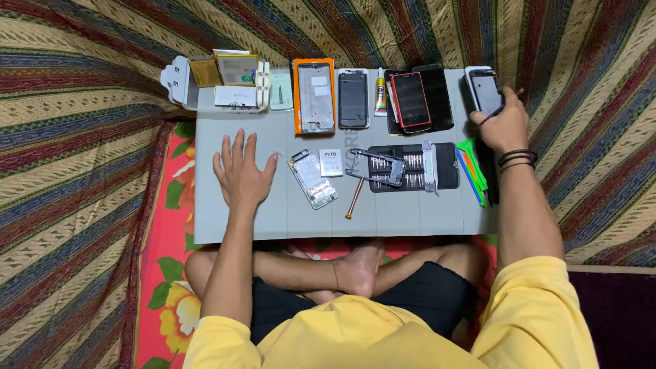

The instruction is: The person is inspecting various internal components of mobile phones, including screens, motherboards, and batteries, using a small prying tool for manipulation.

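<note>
My left hand (240, 171) lies flat and open on the grey work mat (307, 219), fingers spread, holding nothing. A bare phone frame (312, 178) and a small white battery (331, 162) lie just right of it. My right hand (504, 121) reaches to the mat's far right corner and grips a phone with a white edge (482, 87); a thin dark tool or cord seems to run through its fingers. A black bit-set case (412, 167) with a phone frame (374, 167) across it sits mid-mat, and a copper-handled screwdriver (353, 199) lies in front.
Along the far edge stand small boxes (232, 82), an orange-framed phone housing (314, 96), a dark phone (353, 99), a glue tube (380, 92) and a red-edged phone on dark panels (413, 101). Coloured plastic picks (471, 171) lie at right. Striped cloth surrounds the mat.
</note>
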